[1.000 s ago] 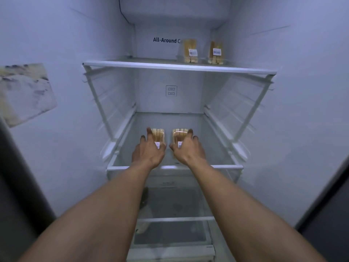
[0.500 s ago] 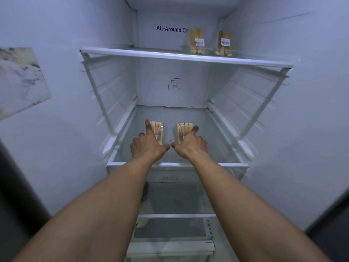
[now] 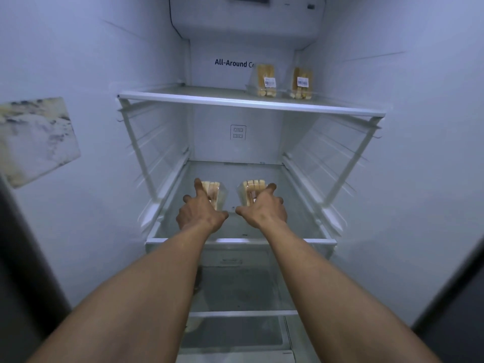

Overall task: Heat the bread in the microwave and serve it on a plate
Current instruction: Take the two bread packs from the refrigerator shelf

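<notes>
Two clear packs of sliced bread rest side by side on the middle glass shelf (image 3: pixel 320 241) of an open fridge. My left hand (image 3: pixel 201 213) reaches over the left bread pack (image 3: pixel 219 191), index finger along its left side and thumb spread toward the centre. My right hand (image 3: pixel 264 210) mirrors it at the right bread pack (image 3: pixel 250 187), fingers lying over its top. Both hands cover the packs' near ends. Neither thumb presses on a pack. No microwave or plate is in view.
Two more labelled bread packs (image 3: pixel 265 79) (image 3: pixel 302 82) stand on the upper shelf (image 3: pixel 183 96) at the back right. Fridge walls close in left and right. Below the middle shelf sit a drawer front and a lower glass shelf (image 3: pixel 243 313).
The view tilted down then back up. Both hands have slid farther in along the shelf. Their thumbs, close against the packs a second ago, are now spread toward each other.
</notes>
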Available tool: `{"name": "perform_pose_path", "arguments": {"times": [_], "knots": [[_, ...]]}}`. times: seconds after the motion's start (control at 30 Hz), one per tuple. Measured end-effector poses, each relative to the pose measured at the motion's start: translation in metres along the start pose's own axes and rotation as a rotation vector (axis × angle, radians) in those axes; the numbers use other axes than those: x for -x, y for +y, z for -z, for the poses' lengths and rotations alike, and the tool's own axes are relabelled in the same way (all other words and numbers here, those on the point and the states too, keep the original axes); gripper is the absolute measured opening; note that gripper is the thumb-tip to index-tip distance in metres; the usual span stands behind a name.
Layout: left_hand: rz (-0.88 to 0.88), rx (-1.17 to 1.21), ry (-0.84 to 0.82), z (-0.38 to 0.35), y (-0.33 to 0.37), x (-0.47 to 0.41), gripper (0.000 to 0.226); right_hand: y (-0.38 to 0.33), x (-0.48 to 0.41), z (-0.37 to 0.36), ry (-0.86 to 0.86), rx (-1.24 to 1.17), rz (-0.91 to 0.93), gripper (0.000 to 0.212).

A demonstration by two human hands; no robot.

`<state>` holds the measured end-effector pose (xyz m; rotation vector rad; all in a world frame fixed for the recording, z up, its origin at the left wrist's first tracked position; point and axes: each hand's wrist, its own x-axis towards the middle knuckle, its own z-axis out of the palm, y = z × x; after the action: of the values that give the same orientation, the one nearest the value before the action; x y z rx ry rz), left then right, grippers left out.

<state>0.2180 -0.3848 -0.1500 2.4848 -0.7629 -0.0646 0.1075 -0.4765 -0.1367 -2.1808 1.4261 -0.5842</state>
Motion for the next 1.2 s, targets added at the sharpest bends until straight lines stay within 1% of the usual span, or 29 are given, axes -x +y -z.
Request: {"name": "perform_pose_path", "arguments": {"times": [0.1, 0.27, 0.33, 0.4, 0.47, 0.53, 0.63, 0.73, 0.8, 0.93, 1.03, 1.2], "knots": [[0.001, 0.029, 0.010, 0.014, 0.004, 0.007, 0.121, -0.003, 0.010, 0.015, 0.014, 0.001, 0.003, 0.102], [-0.015, 0.033, 0.060, 0.051, 0.012, 0.034, 0.118, -0.008, 0.039, 0.045, 0.040, 0.009, 0.024, 0.095], [-0.036, 0.054, 0.085, 0.069, 0.014, 0.050, 0.117, -0.012, 0.054, 0.062, 0.061, 0.010, 0.033, 0.096], [-0.057, 0.074, 0.103, 0.088, 0.015, 0.070, 0.117, -0.016, 0.074, 0.080, 0.082, 0.002, 0.040, 0.102], [-0.065, 0.095, 0.116, 0.107, 0.013, 0.092, 0.115, -0.019, 0.097, 0.096, 0.097, -0.005, 0.043, 0.109], [-0.067, 0.117, 0.131, 0.124, 0.011, 0.117, 0.111, -0.020, 0.124, 0.109, 0.113, -0.002, 0.050, 0.111], [-0.087, 0.130, 0.141, 0.144, 0.006, 0.160, 0.106, -0.019, 0.172, 0.128, 0.136, 0.000, 0.057, 0.108], [-0.104, 0.160, 0.129, 0.156, -0.004, 0.207, 0.100, -0.014, 0.226, 0.143, 0.159, -0.009, 0.068, 0.099], [-0.117, 0.173, 0.123, 0.162, -0.014, 0.239, 0.098, -0.008, 0.262, 0.150, 0.164, -0.018, 0.061, 0.096], [-0.111, 0.157, 0.126, 0.183, -0.041, 0.300, 0.107, -0.001, 0.331, 0.163, 0.150, -0.005, 0.054, 0.101], [-0.102, 0.217, 0.134, 0.204, -0.058, 0.335, 0.110, 0.002, 0.373, 0.175, 0.130, -0.016, 0.060, 0.098], [-0.104, 0.222, 0.196, 0.245, -0.082, 0.387, 0.112, -0.011, 0.423, 0.196, 0.107, -0.050, 0.134, 0.100]]}}
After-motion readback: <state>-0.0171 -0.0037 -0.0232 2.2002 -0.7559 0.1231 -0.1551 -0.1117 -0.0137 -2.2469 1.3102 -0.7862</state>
